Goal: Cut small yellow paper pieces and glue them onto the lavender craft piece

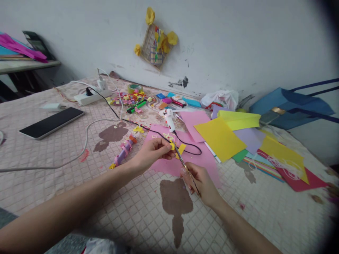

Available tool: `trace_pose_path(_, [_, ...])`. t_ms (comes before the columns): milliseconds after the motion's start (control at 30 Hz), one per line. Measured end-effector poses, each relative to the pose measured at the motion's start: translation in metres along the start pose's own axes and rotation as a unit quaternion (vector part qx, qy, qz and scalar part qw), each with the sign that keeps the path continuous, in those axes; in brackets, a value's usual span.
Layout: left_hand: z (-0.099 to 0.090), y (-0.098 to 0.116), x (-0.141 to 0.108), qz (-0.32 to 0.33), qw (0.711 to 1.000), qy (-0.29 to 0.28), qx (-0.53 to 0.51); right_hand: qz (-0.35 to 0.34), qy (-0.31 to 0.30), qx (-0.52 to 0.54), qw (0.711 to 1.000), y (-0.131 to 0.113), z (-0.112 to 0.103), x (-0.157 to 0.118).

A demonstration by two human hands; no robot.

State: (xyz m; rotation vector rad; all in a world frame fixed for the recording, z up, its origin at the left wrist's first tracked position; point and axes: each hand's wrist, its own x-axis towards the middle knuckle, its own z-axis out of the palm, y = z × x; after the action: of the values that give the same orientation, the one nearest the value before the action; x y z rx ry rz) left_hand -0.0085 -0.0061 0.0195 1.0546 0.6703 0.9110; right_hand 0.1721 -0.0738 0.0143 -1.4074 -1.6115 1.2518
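My left hand (157, 150) pinches a small piece of yellow paper (172, 146) between thumb and fingertips. My right hand (201, 181) is closed around scissors (182, 161), seen nearly edge-on, their tips at the yellow piece. Whether the blades are parted I cannot tell. Just beyond the tips, a yellow paper strip (181, 149) shows above a pink sheet (164, 165). To the left of my left hand lies a purple paper roll (123, 153) with pink bands and orange and yellow ends.
A white glue gun (169, 120) with a black cord lies beyond my hands. Coloured paper sheets (221, 137) spread to the right, near a blue bag (288, 109). At left are a phone (53, 122), a power strip (92, 96) and trailing cables. Small paper flowers (129, 98) cluster at the back.
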Motion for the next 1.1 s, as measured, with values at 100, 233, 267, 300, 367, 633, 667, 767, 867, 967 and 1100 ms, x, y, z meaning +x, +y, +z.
trace_pose_path(100, [-0.0003,-0.0003,0.0004,0.000,1.000,-0.002,-0.004,0.000,0.002,-0.004,1.000,0.0007,-0.0001,0.0006])
trace_pose_path(233, [-0.0002,-0.0001,0.0004,-0.003,1.000,-0.002,-0.011,-0.005,0.005,-0.008,1.000,-0.0002,0.0000,0.0008])
trace_pose_path(267, [-0.0001,0.0001,0.0003,-0.004,1.000,-0.002,-0.013,-0.005,0.006,-0.008,1.000,-0.0005,0.0001,0.0006])
trace_pose_path(300, [0.0000,0.0002,0.0002,-0.005,1.000,-0.001,-0.014,-0.006,0.006,-0.008,1.000,-0.0007,0.0001,0.0003])
trace_pose_path(367, [-0.0001,0.0004,0.0002,-0.007,1.000,-0.001,-0.015,-0.006,0.005,-0.007,1.000,-0.0003,0.0002,-0.0003])
trace_pose_path(633, [-0.0011,0.0000,0.0009,-0.012,1.000,-0.001,-0.017,-0.007,0.004,-0.010,1.000,0.0023,0.0003,-0.0003])
trace_pose_path(667, [-0.0011,0.0000,0.0009,-0.012,1.000,0.000,-0.017,-0.006,0.005,-0.011,1.000,0.0019,0.0003,-0.0006])
trace_pose_path(767, [-0.0011,0.0002,0.0008,-0.011,1.000,0.003,-0.016,-0.005,0.005,-0.013,1.000,0.0010,0.0004,-0.0017])
trace_pose_path(867, [-0.0011,0.0004,0.0008,-0.008,1.000,0.005,-0.016,-0.004,0.006,-0.017,1.000,0.0013,0.0004,-0.0020])
trace_pose_path(967, [-0.0012,0.0005,0.0012,-0.010,1.000,0.009,-0.019,-0.003,0.010,-0.018,1.000,0.0019,0.0004,-0.0017])
trace_pose_path(1100, [-0.0011,0.0007,0.0014,-0.013,1.000,0.013,-0.020,-0.004,0.009,-0.021,1.000,0.0009,0.0004,-0.0015])
